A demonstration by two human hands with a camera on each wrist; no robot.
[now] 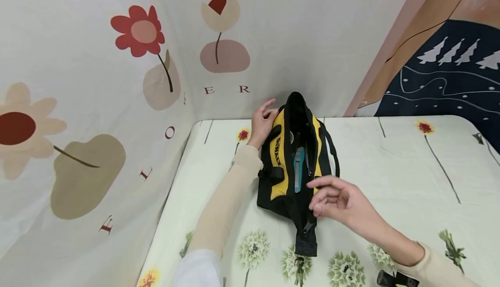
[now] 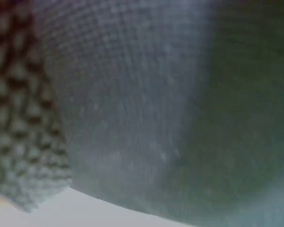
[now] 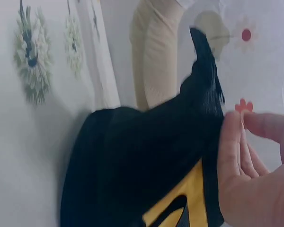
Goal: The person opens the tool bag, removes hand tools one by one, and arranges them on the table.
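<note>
A black and yellow tool bag (image 1: pixel 279 183) lies lengthwise with its top gaping. Inside it a teal utility knife (image 1: pixel 298 169) shows, among darker tools that are partly hidden. At the bag's far left edge, my left hand (image 1: pixel 262 122) holds the fabric between thumb and fingers. My right hand (image 1: pixel 343 202) hovers by the near right rim, fingers loosely bent and nothing between them. In the right wrist view its fingertips (image 3: pixel 233 124) come right up to the bag's dark edge. A zipper pull (image 1: pixel 308 226) sits near the bag's front tab. The left wrist view shows only blurred fabric.
A floral cloth (image 1: pixel 390 169) covers the table. Printed curtains (image 1: pixel 312 31) rise behind it and along the left. At the lower right edge, a small black object (image 1: pixel 386 278) lies beside the right sleeve. A black carry handle (image 1: pixel 332 148) arches off the bag's right side.
</note>
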